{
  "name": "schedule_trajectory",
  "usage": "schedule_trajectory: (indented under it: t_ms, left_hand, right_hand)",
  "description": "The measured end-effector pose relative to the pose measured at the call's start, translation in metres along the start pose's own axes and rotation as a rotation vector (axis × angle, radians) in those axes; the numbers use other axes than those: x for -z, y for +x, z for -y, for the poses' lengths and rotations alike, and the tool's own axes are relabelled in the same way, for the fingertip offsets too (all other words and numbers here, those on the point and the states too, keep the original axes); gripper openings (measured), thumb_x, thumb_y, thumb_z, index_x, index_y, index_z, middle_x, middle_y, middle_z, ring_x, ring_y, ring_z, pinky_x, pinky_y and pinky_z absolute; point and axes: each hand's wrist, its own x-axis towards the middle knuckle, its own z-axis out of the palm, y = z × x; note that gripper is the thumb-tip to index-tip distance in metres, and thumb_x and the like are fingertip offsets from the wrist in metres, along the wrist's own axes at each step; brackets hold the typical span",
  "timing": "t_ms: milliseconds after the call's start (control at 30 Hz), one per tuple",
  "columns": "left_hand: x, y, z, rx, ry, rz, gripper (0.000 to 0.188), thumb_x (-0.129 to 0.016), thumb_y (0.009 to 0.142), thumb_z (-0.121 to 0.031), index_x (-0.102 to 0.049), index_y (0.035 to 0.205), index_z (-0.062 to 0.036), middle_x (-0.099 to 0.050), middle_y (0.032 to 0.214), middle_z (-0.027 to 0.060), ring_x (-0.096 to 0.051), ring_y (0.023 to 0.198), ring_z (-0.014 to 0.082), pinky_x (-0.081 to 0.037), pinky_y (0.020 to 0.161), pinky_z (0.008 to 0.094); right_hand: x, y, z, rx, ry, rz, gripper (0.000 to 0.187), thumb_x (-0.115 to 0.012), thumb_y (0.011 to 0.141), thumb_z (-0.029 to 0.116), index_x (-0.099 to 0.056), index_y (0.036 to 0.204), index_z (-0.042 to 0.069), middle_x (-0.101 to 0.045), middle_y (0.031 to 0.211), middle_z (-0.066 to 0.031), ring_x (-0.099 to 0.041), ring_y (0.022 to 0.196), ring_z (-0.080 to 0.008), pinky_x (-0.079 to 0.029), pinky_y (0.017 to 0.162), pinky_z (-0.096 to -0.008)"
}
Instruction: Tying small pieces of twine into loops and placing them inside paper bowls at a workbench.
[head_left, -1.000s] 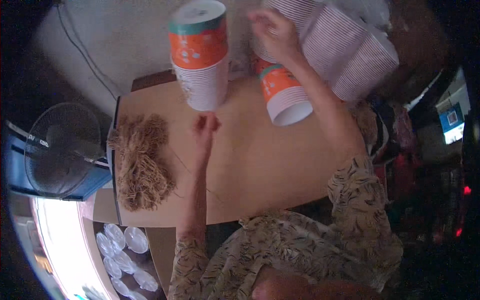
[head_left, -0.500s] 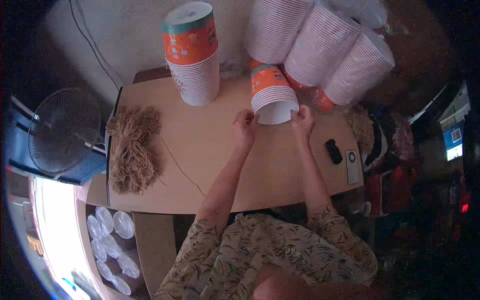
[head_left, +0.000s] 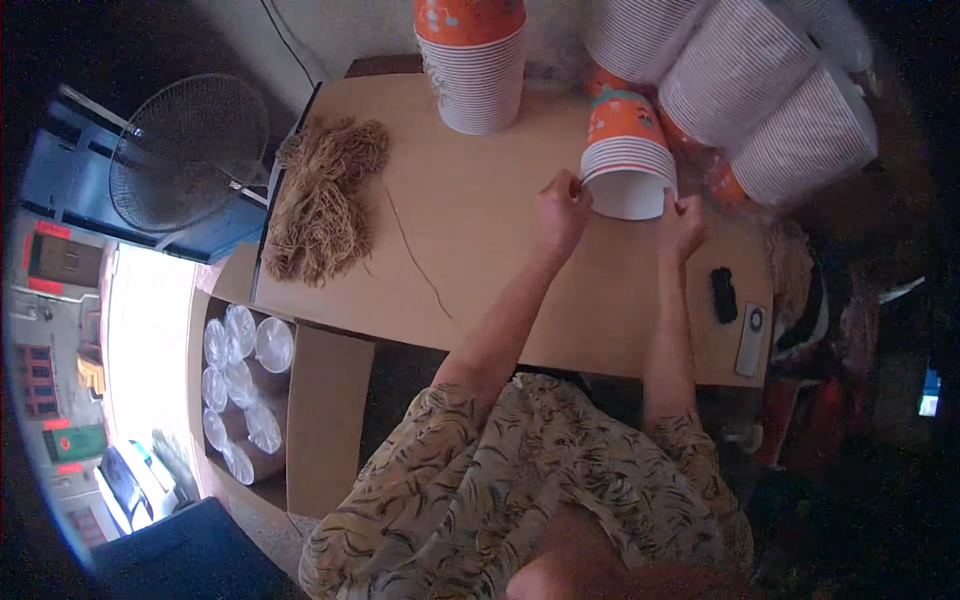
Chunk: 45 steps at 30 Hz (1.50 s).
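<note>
A short stack of nested paper buckets [head_left: 628, 152], orange outside and white inside, lies tipped on its side with its open mouth toward me. At the left of that mouth, my left hand [head_left: 563, 212] pinches the bucket rim between thumb and fingers. My right hand [head_left: 683, 226] grips the same rim at its right side. A taller stack of nested paper buckets [head_left: 478, 82] stands upside down to the left, with an orange one on top. Farther left on the table [head_left: 480, 215] lies a bundle of brown twine [head_left: 328, 205], and a single brown strand [head_left: 412, 250] is beside it.
Plastic-wrapped bucket stacks [head_left: 742, 75] are piled at the back right. A black object [head_left: 723, 294] and a pale flat device [head_left: 750, 340] lie near the right edge. Left are a fan [head_left: 190, 150] and an open carton [head_left: 325, 420] holding clear-wrapped round items.
My view has turned to the left, so the table and everything on it appear farther right and higher. Both hands stay at the rim of the tipped bucket stack.
</note>
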Motion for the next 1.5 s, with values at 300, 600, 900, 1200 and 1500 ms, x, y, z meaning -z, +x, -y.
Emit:
schedule_trajectory:
  t_ms: [300, 600, 900, 1200, 1500]
  left_hand:
    - [0.002, -0.012, -0.019, 0.071, 0.087, 0.106, 0.019, -0.071, 0.08, -0.016, -0.061, 0.091, -0.0037, -0.069, 0.079, 0.0173, -0.069, 0.071, 0.0325, -0.054, 0.065, 0.0429]
    - [0.08, -0.051, 0.057, 0.008, 0.213, 0.254, 0.073, -0.068, 0.089, -0.034, -0.035, 0.141, 0.0056, -0.047, 0.138, 0.0301, -0.047, 0.128, 0.0431, -0.038, 0.107, 0.0502]
    - [0.187, -0.049, 0.117, -0.018, 0.797, -0.085, 0.083, -0.053, 0.096, -0.045, -0.022, 0.147, 0.0121, -0.026, 0.151, 0.0347, -0.02, 0.144, 0.0466, -0.015, 0.118, 0.054]
    - [0.196, -0.016, 0.129, -0.073, 0.989, 0.007, 0.08, -0.047, 0.097, -0.051, -0.025, 0.148, 0.0076, -0.028, 0.154, 0.0271, -0.024, 0.145, 0.0398, -0.017, 0.118, 0.0521]
    - [0.125, -0.038, 0.093, -0.349, 0.809, 0.333, 0.073, -0.047, 0.098, -0.048, -0.027, 0.152, -0.0032, -0.027, 0.157, 0.0176, -0.024, 0.146, 0.0364, -0.018, 0.118, 0.0522]
  right_hand:
    - [0.019, -0.007, -0.005, 0.061, -0.062, 0.135, 0.03, -0.067, 0.088, 0.034, -0.062, 0.084, 0.004, -0.066, 0.082, -0.0167, -0.065, 0.075, -0.0369, -0.048, 0.066, -0.0478]
    - [0.023, 0.002, -0.07, -0.273, 0.12, 0.537, 0.058, -0.059, 0.091, 0.051, -0.068, 0.092, -0.006, -0.067, 0.08, -0.0263, -0.068, 0.078, -0.0417, -0.051, 0.072, -0.0498]
    - [0.028, -0.004, -0.027, 0.04, 0.187, 0.317, 0.04, -0.057, 0.095, 0.03, -0.066, 0.085, -0.008, -0.065, 0.071, -0.0219, -0.066, 0.067, -0.0414, -0.048, 0.063, -0.0507]
    - [0.056, -0.007, 0.027, 0.152, 0.005, 0.39, 0.031, -0.057, 0.092, 0.025, -0.067, 0.09, -0.004, -0.065, 0.079, -0.0262, -0.066, 0.074, -0.042, -0.049, 0.067, -0.051]
    - [0.033, 0.018, 0.018, 0.302, -0.05, 0.397, 0.033, -0.052, 0.095, 0.028, -0.061, 0.11, 0.0, -0.067, 0.091, -0.0261, -0.065, 0.083, -0.0465, -0.051, 0.074, -0.0512]
